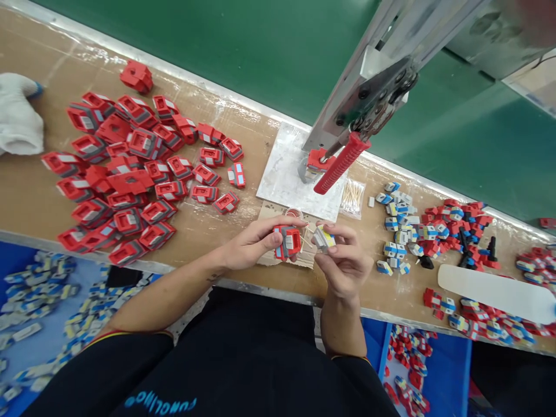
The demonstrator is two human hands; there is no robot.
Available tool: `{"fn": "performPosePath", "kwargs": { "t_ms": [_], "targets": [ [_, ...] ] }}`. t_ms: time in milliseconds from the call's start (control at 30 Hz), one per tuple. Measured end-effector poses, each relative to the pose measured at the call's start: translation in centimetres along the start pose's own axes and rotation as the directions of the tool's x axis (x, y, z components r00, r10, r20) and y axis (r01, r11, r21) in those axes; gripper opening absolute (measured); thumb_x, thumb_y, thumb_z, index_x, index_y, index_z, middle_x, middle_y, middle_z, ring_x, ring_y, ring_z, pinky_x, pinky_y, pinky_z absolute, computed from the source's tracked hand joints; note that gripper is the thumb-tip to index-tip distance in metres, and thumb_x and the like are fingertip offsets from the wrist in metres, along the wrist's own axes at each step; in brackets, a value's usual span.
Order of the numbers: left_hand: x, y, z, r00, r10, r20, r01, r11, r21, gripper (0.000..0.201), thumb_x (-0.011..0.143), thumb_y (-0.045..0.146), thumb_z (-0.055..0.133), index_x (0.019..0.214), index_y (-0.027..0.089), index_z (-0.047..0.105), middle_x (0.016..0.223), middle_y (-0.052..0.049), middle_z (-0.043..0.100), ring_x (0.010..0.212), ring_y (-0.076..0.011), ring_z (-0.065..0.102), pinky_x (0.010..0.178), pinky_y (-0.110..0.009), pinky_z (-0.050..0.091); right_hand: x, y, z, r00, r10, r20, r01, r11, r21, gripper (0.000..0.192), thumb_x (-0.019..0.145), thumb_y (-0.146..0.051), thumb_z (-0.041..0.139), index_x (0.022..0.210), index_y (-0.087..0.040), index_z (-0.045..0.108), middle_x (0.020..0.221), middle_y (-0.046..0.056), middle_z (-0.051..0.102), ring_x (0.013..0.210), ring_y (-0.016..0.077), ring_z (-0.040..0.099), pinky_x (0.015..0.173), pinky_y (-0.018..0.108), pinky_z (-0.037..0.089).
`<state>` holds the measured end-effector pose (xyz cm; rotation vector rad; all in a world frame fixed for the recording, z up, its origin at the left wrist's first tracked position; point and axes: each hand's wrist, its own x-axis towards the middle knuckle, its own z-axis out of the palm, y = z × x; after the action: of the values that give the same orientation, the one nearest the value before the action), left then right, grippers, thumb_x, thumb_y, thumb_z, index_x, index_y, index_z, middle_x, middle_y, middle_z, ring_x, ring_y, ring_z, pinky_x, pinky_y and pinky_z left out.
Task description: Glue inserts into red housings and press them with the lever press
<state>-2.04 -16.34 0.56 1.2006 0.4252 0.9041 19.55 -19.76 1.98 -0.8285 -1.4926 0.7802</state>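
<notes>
From my remote post I record, at far left, a crumpled white cloth article [19,119] on the brown work surface [243,223]. Below the surface's near edge, a blue plastic bin [15,248] contains many small white, blue and yellow blocks [41,289]. Next is a spread heap of red plastic shells with grey trim [130,180]. The left hand [256,243] is closed on one red, hollow plastic shell with grey trim [287,243], pinched between thumb and fingers above the near part of the surface. Behind it lies a pale metal plate [280,182], bearing a lever press with a ribbed red handle [341,167]. The right hand [347,260] holds a small white, grey and yellow block [324,238] in a narrow fingertip grip; block and shell are near each other but apart. Further right I note a clear packet of cotton swabs [353,198], a cluster of loose white and blue blocks [396,229], a mixed pile of red, white and blue pieces [454,229] and an oblong white panel [495,292].
</notes>
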Motion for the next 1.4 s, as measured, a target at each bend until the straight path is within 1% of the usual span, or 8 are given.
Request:
{"fn": "performPosePath", "kwargs": {
  "t_ms": [100,267,733,867,1000,1167,1300,1400],
  "targets": [
    [-0.3,0.0,0.2,0.997,-0.081,0.011,0.081,0.991,-0.103,0.046,0.107,0.052,0.055,0.143,0.025,0.066,0.1,-0.007,0.079,0.079,-0.0201,0.079,0.076,-0.031,0.063,0.2,0.0,0.2,0.995,-0.094,0.024,0.094,0.996,-0.003,0.018,0.1,-0.024,0.069,0.111,-0.036,0.076,0.113,0.004,0.075,0.12,0.0267,0.076,0.093,0.047,0.07],
    [-0.4,0.3,0.7,0.988,-0.153,0.015,0.152,0.967,-0.204,0.043,0.107,0.052,0.056,0.138,0.023,0.066,0.105,-0.009,0.076,0.078,-0.0187,0.075,0.072,-0.03,0.061,0.3,-0.4,1.0,0.991,-0.133,0.021,0.135,0.985,-0.108,0.052,0.097,-0.024,0.075,0.145,-0.039,0.062,0.128,0.009,0.075,0.11,0.0271,0.08,0.088,0.048,0.073],
    [-0.7,0.2,1.3,0.988,-0.15,-0.022,0.149,0.987,-0.061,0.042,0.107,0.061,0.047,0.125,0.024,0.05,0.085,0.0,0.057,0.055,-0.0092,0.051,0.049,-0.021,0.042,0.9,-0.5,1.8,0.94,-0.302,0.159,0.337,0.893,-0.299,0.042,0.084,-0.014,0.087,0.123,-0.025,0.075,0.104,0.008,0.082,0.101,0.0258,0.083,0.085,0.04,0.075],
    [-0.3,0.3,1.2,0.986,-0.124,-0.109,0.129,0.991,0.041,0.058,0.089,0.063,0.077,0.122,0.023,0.052,0.101,-0.003,0.061,0.073,-0.0128,0.059,0.064,-0.025,0.051,0.8,0.0,2.4,0.913,-0.36,0.192,0.406,0.844,-0.35,0.041,0.09,-0.012,0.08,0.128,-0.023,0.072,0.107,0.009,0.081,0.106,0.0261,0.081,0.087,0.041,0.073],
    [0.2,0.1,0.1,0.96,-0.048,-0.275,0.067,0.996,0.061,0.065,0.074,0.044,0.094,0.116,0.025,0.049,0.1,0.0,0.064,0.074,-0.0125,0.065,0.066,-0.024,0.052,1.9,-0.2,1.4,0.909,-0.279,0.308,0.376,0.87,-0.32,0.049,0.092,-0.013,0.076,0.137,-0.029,0.065,0.128,0.009,0.076,0.124,0.0281,0.074,0.099,0.047,0.068],
    [0.6,0.5,-2.7,0.923,0.042,-0.382,-0.109,0.982,-0.155,0.063,0.076,0.044,0.091,0.103,0.027,0.037,0.081,0.006,0.071,0.051,-0.0096,0.062,0.049,-0.019,0.044,5.7,-0.3,-1.9,0.978,-0.011,0.207,0.09,0.92,-0.38,0.029,0.094,-0.031,0.076,0.12,-0.032,0.064,0.15,0.008,0.058,0.132,0.0286,0.062,0.11,0.054,0.057],
    [0.8,1.0,-3.6,0.901,0.07,-0.429,-0.146,0.978,-0.147,0.064,0.07,0.031,0.097,0.099,0.024,0.041,0.095,-0.003,0.08,0.061,-0.0105,0.068,0.058,-0.021,0.052,10.1,-1.6,-4.4,0.75,0.128,0.65,0.095,0.95,-0.297,0.017,0.098,-0.042,0.072,0.109,-0.029,0.07,0.124,0.007,0.07,0.117,0.0255,0.07,0.1,0.047,0.061],
    [0.9,0.9,-3.7,0.889,0.052,-0.456,-0.153,0.97,-0.189,0.064,0.067,0.022,0.098,0.106,0.024,0.047,0.112,-0.008,0.08,0.072,-0.0126,0.074,0.068,-0.024,0.058,14.0,-4.9,-5.3,0.609,-0.143,0.781,0.124,0.989,0.084,0.028,0.099,-0.052,0.068,0.123,-0.037,0.071,0.122,0.004,0.075,0.106,0.0237,0.076,0.085,0.039,0.066]
  ]
}}
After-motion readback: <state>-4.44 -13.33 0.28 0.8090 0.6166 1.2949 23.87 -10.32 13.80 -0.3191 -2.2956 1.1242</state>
